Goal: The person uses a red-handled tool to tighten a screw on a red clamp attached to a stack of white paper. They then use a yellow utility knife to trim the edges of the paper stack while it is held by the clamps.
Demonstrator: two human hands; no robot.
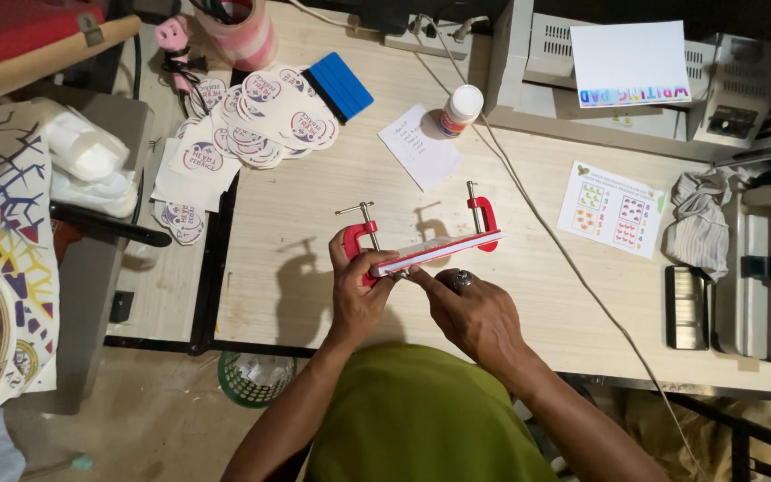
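Observation:
A thin pad of paper with a red cover [443, 249] lies clamped between two red screw clamps, one at its left end [358, 237] and one at its right end [484, 217]. My left hand [356, 290] grips the left clamp and the pad's left end. Beside it, my right hand [470, 312], with a ring on one finger, touches the pad's near edge with its fingertips. All of this rests on a pale wooden table [314, 223].
Round printed stickers [256, 120], a blue squeegee [341, 85], a small white bottle [461, 107], a paper note [419, 145] and a printed sheet [613, 208] lie on the table. A cable [537, 214] crosses it. Machines [671, 80] stand at the back and right.

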